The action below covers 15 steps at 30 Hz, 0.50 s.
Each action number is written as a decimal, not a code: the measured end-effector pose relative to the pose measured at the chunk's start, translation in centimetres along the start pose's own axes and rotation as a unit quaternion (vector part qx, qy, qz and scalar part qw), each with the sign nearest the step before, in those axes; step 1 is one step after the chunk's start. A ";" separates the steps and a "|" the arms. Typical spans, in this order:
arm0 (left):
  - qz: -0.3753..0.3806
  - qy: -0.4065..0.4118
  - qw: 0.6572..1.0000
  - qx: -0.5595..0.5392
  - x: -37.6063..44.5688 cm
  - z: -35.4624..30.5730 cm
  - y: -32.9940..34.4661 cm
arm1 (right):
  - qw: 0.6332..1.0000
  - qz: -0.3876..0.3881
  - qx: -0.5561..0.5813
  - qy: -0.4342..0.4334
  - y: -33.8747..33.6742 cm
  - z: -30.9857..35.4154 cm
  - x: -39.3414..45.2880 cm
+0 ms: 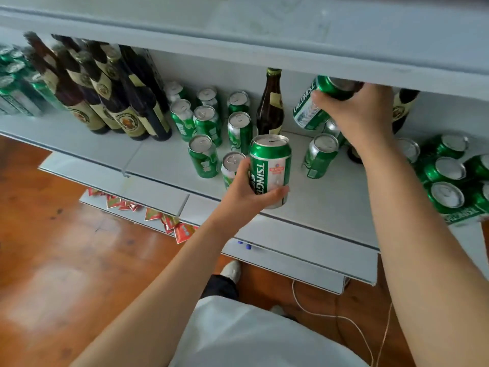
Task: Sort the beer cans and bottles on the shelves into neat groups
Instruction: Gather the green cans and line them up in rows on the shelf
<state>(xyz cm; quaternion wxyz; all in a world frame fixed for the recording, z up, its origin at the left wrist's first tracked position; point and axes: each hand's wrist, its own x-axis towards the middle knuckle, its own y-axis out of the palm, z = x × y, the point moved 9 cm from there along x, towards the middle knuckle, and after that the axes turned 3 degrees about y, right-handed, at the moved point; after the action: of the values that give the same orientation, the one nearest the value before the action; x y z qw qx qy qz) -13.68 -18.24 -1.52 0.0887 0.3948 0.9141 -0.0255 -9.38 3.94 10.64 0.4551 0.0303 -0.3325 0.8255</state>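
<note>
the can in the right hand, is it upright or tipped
Tipped. The Tsingtao can in the right hand leans clear of the shelf, its lettering running upside down, unlike the upright can in the left hand.

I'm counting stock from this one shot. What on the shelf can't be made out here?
Head view:
- Top of the tilted can in the right hand: hidden by the upper shelf.
- Bottle behind the right wrist: neck hidden by that shelf, base by the arm.
- Cans at far right: cut off by the frame edge.
- Cans at far left: blurred, partly hidden by bottles.
</note>
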 end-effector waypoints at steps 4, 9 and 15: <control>-0.052 0.026 0.998 -0.028 -2.7 -2.2 -3.4 | 0.996 0.020 0.086 0.004 -1.7 3.0 -3.3; -0.155 0.039 0.985 -0.070 -5.5 -2.3 -12.2 | 0.992 0.083 0.084 -0.047 4.7 9.1 -7.3; -0.323 0.045 0.945 -0.028 -7.8 0.0 -31.2 | 0.980 0.143 0.049 -0.131 19.6 19.4 -11.9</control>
<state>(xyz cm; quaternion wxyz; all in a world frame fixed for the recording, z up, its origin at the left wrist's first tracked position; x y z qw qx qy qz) -31.08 -45.28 -0.80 0.0452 0.0767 0.9960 -0.0093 -22.46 -23.11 11.27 0.2827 0.1122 -0.3491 0.8864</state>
